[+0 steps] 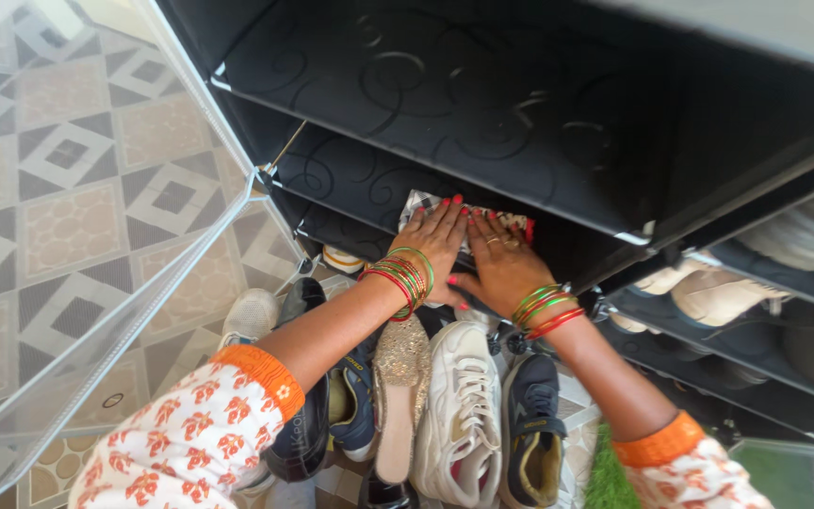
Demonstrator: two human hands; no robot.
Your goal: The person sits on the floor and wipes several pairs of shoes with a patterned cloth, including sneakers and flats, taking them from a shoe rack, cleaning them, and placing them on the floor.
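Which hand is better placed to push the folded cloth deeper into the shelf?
Probably the left hand: it lies flat over the middle of the folded cloth. The right hand rests more on its near edge.

Both hands (468, 254) on cloth (426, 203) on rack shelf (350, 179), shoes (459, 415) on floor below

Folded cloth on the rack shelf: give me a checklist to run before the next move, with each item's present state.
1. Left hand flat on the folded cloth: ok.
2. Right hand on the cloth beside the left: ok.
3. Cloth lying fully on the black shelf: cannot tell, the hands cover most of it.
4. Shelf above free of things over the hands: ok.
5. Floor below free of things: not ok, white sneaker and other shoes crowd it.
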